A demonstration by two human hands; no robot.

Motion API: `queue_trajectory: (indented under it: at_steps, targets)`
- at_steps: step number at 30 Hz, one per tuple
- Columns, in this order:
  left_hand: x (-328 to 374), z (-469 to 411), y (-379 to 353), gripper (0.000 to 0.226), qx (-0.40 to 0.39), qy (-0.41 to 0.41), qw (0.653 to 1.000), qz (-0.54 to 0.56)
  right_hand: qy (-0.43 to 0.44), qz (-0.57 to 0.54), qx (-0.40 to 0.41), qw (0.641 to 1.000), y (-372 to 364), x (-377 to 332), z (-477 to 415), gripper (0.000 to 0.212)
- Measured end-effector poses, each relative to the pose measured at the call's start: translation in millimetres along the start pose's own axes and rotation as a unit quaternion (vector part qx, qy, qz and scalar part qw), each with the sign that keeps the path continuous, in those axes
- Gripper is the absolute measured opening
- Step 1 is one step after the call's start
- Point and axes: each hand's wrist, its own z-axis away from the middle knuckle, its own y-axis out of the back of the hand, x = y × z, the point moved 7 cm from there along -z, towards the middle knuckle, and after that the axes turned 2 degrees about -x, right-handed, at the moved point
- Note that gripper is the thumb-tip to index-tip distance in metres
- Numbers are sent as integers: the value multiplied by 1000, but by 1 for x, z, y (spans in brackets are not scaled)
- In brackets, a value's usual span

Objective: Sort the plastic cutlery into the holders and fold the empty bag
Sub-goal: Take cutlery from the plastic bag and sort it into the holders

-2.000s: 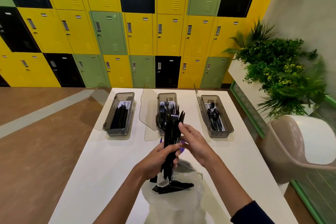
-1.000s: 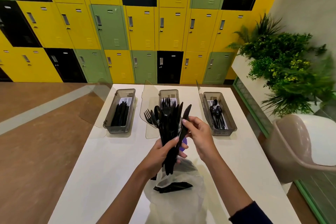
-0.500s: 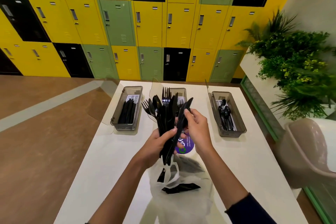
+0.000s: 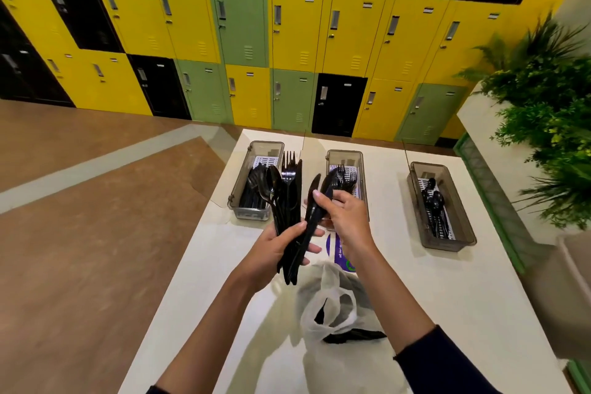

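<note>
My left hand [image 4: 271,249] grips a bunch of black plastic cutlery [image 4: 284,201], with forks, spoons and knives fanned upward. My right hand [image 4: 343,217] pinches black knives [image 4: 315,201] at the right side of that bunch. Three grey holders stand across the white table [image 4: 447,291]: the left holder [image 4: 256,150] with knives, the middle holder [image 4: 345,157] with forks, the right holder [image 4: 460,233] with spoons. A white plastic bag [image 4: 323,358] lies below my hands with some black cutlery [image 4: 355,336] still inside.
A purple label [image 4: 339,249] shows on the table behind my right hand. Planter with green plants [image 4: 543,125] runs along the right. A beige chair [image 4: 575,291] stands at the table's right edge. Lockers [image 4: 243,22] fill the far wall. Brown floor lies to the left.
My head has turned left and closer to the table. My right hand has drawn the knives away from the bunch to the right. The bunch has shifted left, in front of the left holder.
</note>
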Motion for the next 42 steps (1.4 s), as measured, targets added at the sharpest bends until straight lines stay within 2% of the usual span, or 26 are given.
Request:
queue_trajectory:
  at_steps: [5,11,17,20,25,31,33,36,39,42]
  targets:
    - [-1,4,29,27,-9,25,999,18,-35,49,-61,996,-36,17,-15,25]
    - [-6,0,60,31,-6,45,999,21,-51,71,-63,994,-63,32,-29,17]
    - [-17,-14,104,25,59,55,996,45,-63,83,-26,994,-81,43,-50,4]
    - [-20,-21,124,21,90,55,994,13,-66,93,-14,993,-87,46,-60,5]
    - [-17,-30,142,23,85,32,996,-14,-69,106,-6,992,-99,47,-79,6]
    - [-18,-36,171,23,140,23,990,-18,-55,141,13,988,-110,32,-135,14]
    - [-20,-39,179,23,159,22,987,-12,-43,165,28,985,-115,29,-163,6]
    - [-22,-44,186,23,177,19,984,-19,-43,205,61,976,-118,40,-205,14]
    - [-26,-49,190,22,189,22,982,-20,-44,247,76,965,-128,48,-224,9]
    - [-29,-52,192,24,196,26,980,-21,-52,275,83,956,-133,58,-231,15]
